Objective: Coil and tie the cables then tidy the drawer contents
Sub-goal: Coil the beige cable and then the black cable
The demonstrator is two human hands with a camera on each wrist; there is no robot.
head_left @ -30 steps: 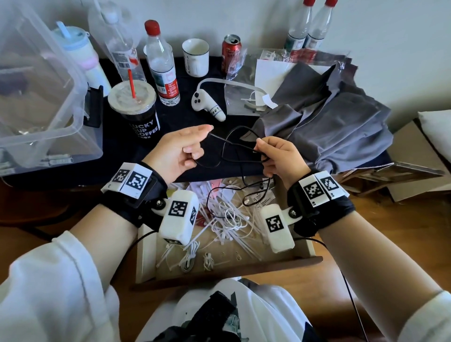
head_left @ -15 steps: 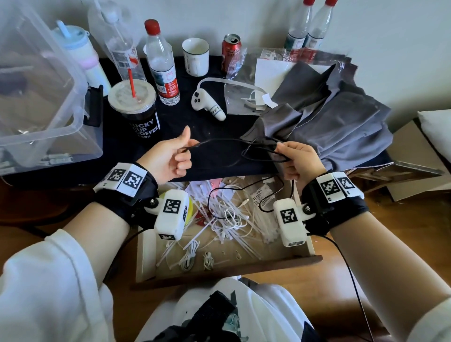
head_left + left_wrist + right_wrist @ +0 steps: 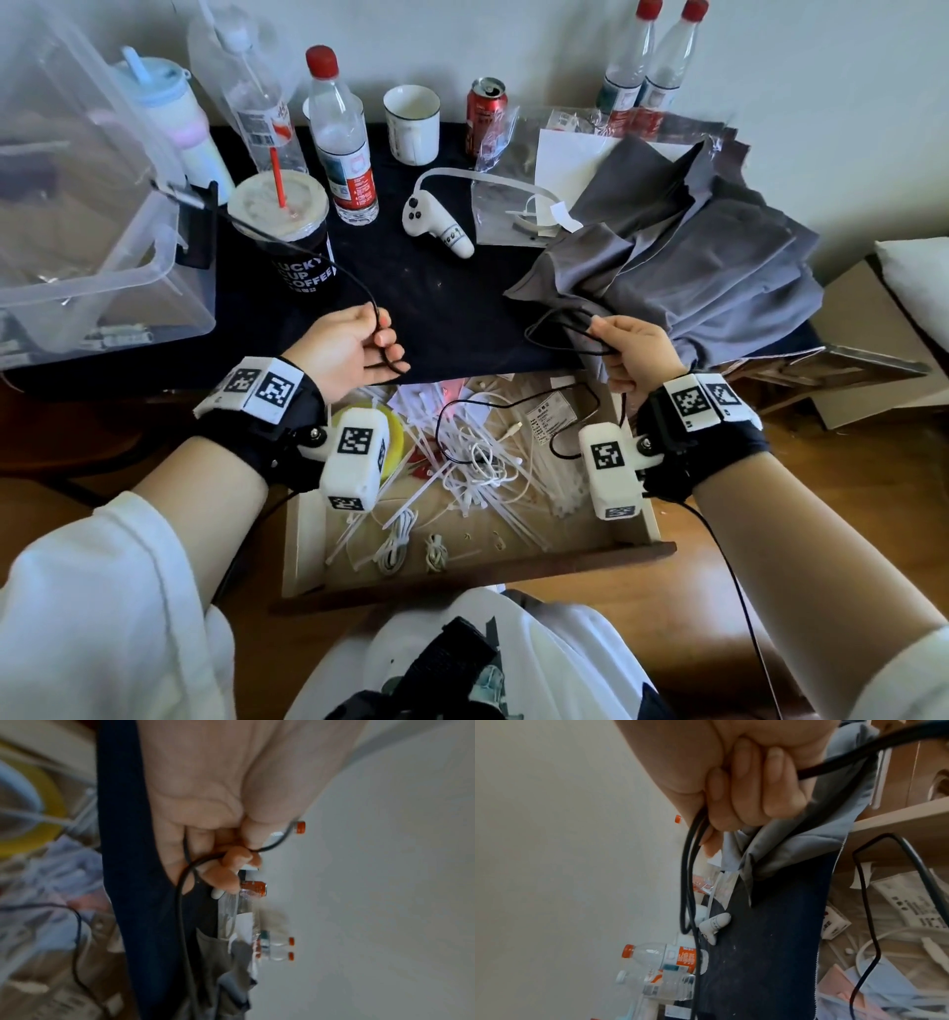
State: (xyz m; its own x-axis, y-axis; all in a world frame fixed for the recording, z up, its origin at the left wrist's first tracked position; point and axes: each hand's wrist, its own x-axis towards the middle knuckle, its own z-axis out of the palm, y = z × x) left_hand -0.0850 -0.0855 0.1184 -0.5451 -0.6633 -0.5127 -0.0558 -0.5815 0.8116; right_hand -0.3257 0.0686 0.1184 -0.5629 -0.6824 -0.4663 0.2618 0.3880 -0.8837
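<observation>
A thin black cable (image 3: pixel 308 251) runs between both hands above the open wooden drawer (image 3: pixel 462 575). My left hand (image 3: pixel 354 344) grips one stretch of it, and the plug end flies out to the upper left near the plastic bin. In the left wrist view the curled fingers (image 3: pixel 231 866) close round the black cable (image 3: pixel 180 902). My right hand (image 3: pixel 629 349) holds a bundle of black loops (image 3: pixel 552 329); its fingers (image 3: pixel 746 787) curl round the strands (image 3: pixel 687 882). A slack length hangs into the drawer among white cables (image 3: pixel 477 462) and white zip ties (image 3: pixel 513 514).
On the dark tabletop (image 3: pixel 436 308) stand a coffee cup (image 3: pixel 287 231), water bottles (image 3: pixel 341 139), a mug (image 3: pixel 412 123), a can (image 3: pixel 485 118) and a white controller (image 3: pixel 436 228). A clear bin (image 3: pixel 92 216) is at left, grey cloth (image 3: pixel 693 257) at right.
My hands have drawn apart. The left hand pulled its stretch of cable leftward, and the free plug end whipped up to the upper left. The right hand kept its loops and shifted slightly right.
</observation>
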